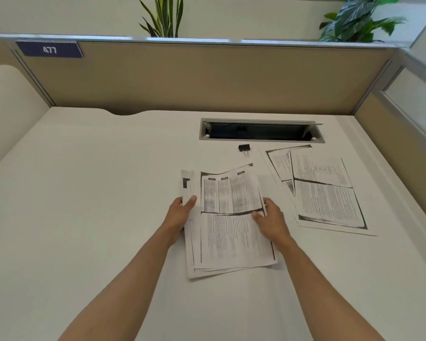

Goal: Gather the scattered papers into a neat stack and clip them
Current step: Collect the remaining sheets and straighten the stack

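Note:
A loose pile of printed papers (229,232) lies in the middle of the white desk, its sheets fanned slightly out of line. My left hand (180,212) grips the pile's left edge with the thumb on top. My right hand (271,220) holds the right edge, thumb pressing on the top sheet, whose upper half bows upward. Two more printed sheets (325,193) lie overlapped flat on the desk to the right, apart from the pile. A small black binder clip (244,148) rests on the desk beyond the pile, untouched.
A cable slot (261,131) with its lid up is set into the desk (96,193) behind the clip. Tan partition walls (182,77) close the back and right sides, with plants above. A cream chair back (8,99) stands at the left.

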`<state>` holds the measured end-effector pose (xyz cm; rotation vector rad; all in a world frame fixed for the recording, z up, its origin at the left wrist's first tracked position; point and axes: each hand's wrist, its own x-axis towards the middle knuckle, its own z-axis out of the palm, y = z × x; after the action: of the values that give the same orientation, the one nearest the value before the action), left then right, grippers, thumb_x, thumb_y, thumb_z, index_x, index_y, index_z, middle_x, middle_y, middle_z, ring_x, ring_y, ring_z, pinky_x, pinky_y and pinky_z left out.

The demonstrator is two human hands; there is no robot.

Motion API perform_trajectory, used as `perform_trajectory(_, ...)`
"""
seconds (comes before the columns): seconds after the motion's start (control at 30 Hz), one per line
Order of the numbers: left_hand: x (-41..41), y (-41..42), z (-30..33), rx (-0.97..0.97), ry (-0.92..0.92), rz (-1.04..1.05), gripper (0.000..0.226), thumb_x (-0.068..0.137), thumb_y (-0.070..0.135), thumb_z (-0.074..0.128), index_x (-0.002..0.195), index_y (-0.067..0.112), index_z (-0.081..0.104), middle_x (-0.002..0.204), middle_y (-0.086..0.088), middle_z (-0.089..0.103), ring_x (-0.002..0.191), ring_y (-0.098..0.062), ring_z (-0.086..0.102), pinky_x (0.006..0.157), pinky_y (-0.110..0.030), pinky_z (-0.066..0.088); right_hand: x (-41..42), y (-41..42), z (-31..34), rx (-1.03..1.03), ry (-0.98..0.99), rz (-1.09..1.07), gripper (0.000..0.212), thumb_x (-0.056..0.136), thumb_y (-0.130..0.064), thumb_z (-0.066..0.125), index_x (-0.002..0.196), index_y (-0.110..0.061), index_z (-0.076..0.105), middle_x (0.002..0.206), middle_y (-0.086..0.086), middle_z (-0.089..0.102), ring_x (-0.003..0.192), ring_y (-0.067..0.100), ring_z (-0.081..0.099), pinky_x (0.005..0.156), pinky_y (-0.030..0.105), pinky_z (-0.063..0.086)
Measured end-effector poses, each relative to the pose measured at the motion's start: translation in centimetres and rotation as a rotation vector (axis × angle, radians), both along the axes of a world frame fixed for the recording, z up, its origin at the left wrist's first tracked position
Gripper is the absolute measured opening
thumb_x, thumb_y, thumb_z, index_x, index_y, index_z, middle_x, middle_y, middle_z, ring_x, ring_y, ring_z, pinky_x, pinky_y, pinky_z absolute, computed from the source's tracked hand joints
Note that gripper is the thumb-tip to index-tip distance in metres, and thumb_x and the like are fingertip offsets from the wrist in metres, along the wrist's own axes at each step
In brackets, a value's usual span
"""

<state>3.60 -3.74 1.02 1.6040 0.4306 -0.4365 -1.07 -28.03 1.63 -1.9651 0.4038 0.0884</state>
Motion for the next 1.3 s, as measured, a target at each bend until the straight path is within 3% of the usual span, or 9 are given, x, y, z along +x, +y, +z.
perform_trajectory(0.07, -0.1, -0.2, -0.1, -0.003, -0.024, 0.012, 0.052, 0.088, 0.029, 0.071, 0.131, 0.012, 0.049, 0.124, -0.006, 0.063, 0.107, -0.023, 0.064, 0.096, -0.045, 0.052, -0.2, 0.6, -0.4, -0.08, -0.027, 0.04, 0.038, 0.091, -0.005, 0.059, 0.128, -0.01, 0.053, 0.124, 0.005, 0.062, 0.113, 0.014, 0.056, 0.094, 0.022, 0.04)
perform_trajectory(0.17, -0.3, -0.5, -0.3, 0.036, -0.055, 0.017, 0.052, 0.082, 0.012, 0.076, 0.126, 0.011, 0.047, 0.118, -0.008, 0.062, 0.103, -0.026, 0.064, 0.091, -0.044, 0.053, -0.2, 0.3, -1.3, -0.205, -0.069, 0.027, 0.042, 0.091, -0.015, 0.063, 0.132, -0.01, 0.051, 0.122, 0.007, 0.059, 0.116, 0.022, 0.054, 0.097, 0.028, 0.042)
perform_trajectory(0.4, -0.2, -0.4, -0.8, 0.043, -0.095, 0.02, 0.054, 0.08, 0.011, 0.078, 0.125, 0.014, 0.047, 0.116, -0.006, 0.062, 0.103, -0.026, 0.063, 0.091, -0.045, 0.053, -1.6, -6.0, -2.4, -0.683, -0.086, -0.147, 0.065, 0.082, -0.035, 0.071, 0.137, -0.012, 0.046, 0.139, 0.013, 0.049, 0.131, 0.032, 0.039, 0.106, 0.046, 0.032)
perform_trajectory(0.53, -0.1, -0.5, -1.0, 0.04, -0.107, 0.028, 0.052, 0.08, 0.01, 0.078, 0.122, 0.015, 0.047, 0.118, -0.008, 0.062, 0.107, -0.029, 0.062, 0.095, -0.051, 0.051, -2.5, -9.5, -3.5, -0.691, 0.062, -0.133, 0.088, 0.08, -0.051, 0.069, 0.149, -0.013, 0.028, 0.155, 0.014, 0.03, 0.145, 0.029, 0.021, 0.117, 0.047, 0.016)
perform_trajectory(0.63, -0.1, -0.5, -1.1, 0.039, -0.115, 0.029, 0.053, 0.081, 0.009, 0.077, 0.124, 0.014, 0.047, 0.117, -0.007, 0.061, 0.106, -0.028, 0.062, 0.094, -0.049, 0.052, -2.7, -10.1, -3.7, -0.657, 0.081, -0.138, 0.091, 0.081, -0.054, 0.065, 0.151, -0.013, 0.024, 0.156, 0.013, 0.029, 0.146, 0.027, 0.022, 0.118, 0.044, 0.015)
perform_trajectory(0.77, -0.1, -0.4, -1.3, 0.038, -0.108, 0.029, 0.052, 0.081, 0.01, 0.077, 0.124, 0.016, 0.047, 0.117, -0.006, 0.061, 0.106, -0.028, 0.062, 0.094, -0.05, 0.052, -2.4, -9.7, -3.8, -0.606, 0.015, -0.258, 0.079, 0.083, -0.043, 0.068, 0.146, -0.011, 0.034, 0.15, 0.011, 0.042, 0.139, 0.028, 0.036, 0.115, 0.046, 0.024)
perform_trajectory(0.97, -0.3, -0.4, -1.5, 0.042, -0.122, 0.028, 0.055, 0.082, 0.011, 0.076, 0.128, 0.013, 0.046, 0.115, -0.004, 0.059, 0.105, -0.025, 0.06, 0.091, -0.043, 0.052, -2.2, -9.7, -3.9, -0.573, -0.03, -0.318, 0.069, 0.083, -0.034, 0.07, 0.141, -0.011, 0.041, 0.143, 0.01, 0.05, 0.133, 0.03, 0.043, 0.111, 0.044, 0.025)
perform_trajectory(1.13, -0.4, -0.3, -1.5, 0.046, -0.124, 0.025, 0.056, 0.082, 0.012, 0.076, 0.129, 0.013, 0.045, 0.116, -0.004, 0.059, 0.106, -0.025, 0.06, 0.091, -0.044, 0.052, -2.0, -9.1, -3.5, -0.67, -0.053, -0.33, 0.047, 0.085, -0.012, 0.064, 0.13, -0.006, 0.05, 0.114, 0.02, 0.066, 0.107, 0.04, 0.059, 0.093, 0.048, 0.04)
perform_trajectory(1.3, -0.5, -0.3, -1.7, 0.04, -0.129, 0.031, 0.048, 0.083, 0.011, 0.074, 0.121, 0.018, 0.046, 0.115, -0.004, 0.06, 0.105, -0.025, 0.061, 0.089, -0.042, 0.053, -2.3, -9.5, -3.5, -0.745, -0.057, -0.236, 0.057, 0.069, 0.013, 0.063, 0.122, -0.003, 0.054, 0.107, 0.017, 0.07, 0.093, 0.04, 0.062, 0.081, 0.045, 0.048)
